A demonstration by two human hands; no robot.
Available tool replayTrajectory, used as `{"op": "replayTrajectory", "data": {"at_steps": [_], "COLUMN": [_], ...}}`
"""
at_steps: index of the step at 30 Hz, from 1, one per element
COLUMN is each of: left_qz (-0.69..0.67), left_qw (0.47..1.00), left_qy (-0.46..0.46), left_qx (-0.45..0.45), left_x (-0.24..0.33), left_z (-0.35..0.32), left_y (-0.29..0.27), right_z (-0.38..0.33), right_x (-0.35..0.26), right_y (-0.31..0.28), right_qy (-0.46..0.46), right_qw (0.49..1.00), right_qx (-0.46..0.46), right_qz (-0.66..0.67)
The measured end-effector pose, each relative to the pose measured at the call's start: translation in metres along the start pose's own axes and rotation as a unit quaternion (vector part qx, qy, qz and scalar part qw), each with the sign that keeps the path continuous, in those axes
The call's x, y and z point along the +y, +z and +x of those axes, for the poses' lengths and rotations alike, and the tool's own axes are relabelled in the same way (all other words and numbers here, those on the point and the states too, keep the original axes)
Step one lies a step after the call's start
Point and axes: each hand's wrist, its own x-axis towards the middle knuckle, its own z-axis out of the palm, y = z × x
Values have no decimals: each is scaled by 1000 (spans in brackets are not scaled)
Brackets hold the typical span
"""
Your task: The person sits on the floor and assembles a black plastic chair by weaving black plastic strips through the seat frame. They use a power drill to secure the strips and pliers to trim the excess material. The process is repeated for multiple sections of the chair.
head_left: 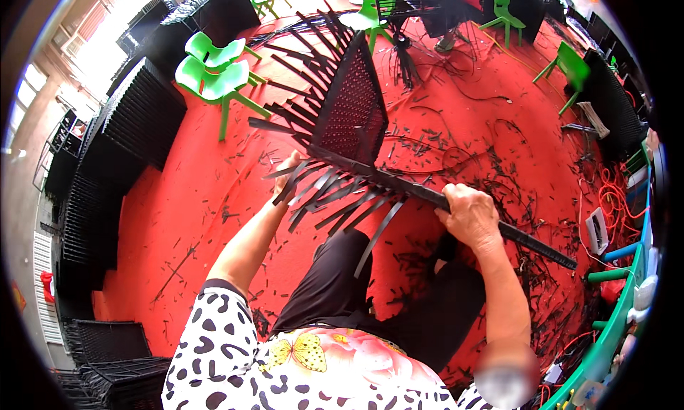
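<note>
Angular panel of black woven strips (353, 104) held above red floor covering (178, 218), beyond black-trousered legs (320, 282). Long slim black bar (538, 247) along panel's lower edge gripped by right hand (470, 214), fingers curled closed around it. Left hand (286, 175) placed at panel's left corner; finger closure partly hidden, cannot be told. Judged risks: loose strip ends (382, 232) could be snagged or bent if bar is twisted; footing could be upset by scattered black offcuts (429, 135). Strips flat, stiff-looking, splayed; weave dotted with small gaps.
</note>
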Motion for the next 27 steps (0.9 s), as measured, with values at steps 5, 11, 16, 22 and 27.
{"op": "replayTrajectory", "data": {"at_steps": [5,11,16,22,27], "left_qz": [-45,-76,-83,-88,-94], "left_qw": [998,992,991,991,995], "left_qy": [-3,35,61,58,28], "left_qx": [-52,-91,-86,-79,13], "left_x": [35,53,63,65,52], "left_z": [0,-52,-79,-117,-99], "left_y": [45,39,15,-4,-11], "right_z": [-18,-44,-45,-32,-13], "right_x": [-6,-21,-52,-63,-60], "right_y": [5,23,11,-13,-13], "right_qy": [-18,-53,-75,-133,-118], "right_qw": [998,997,997,990,992], "right_qx": [27,29,14,-7,28], "right_qz": [-48,-37,-22,49,22]}}
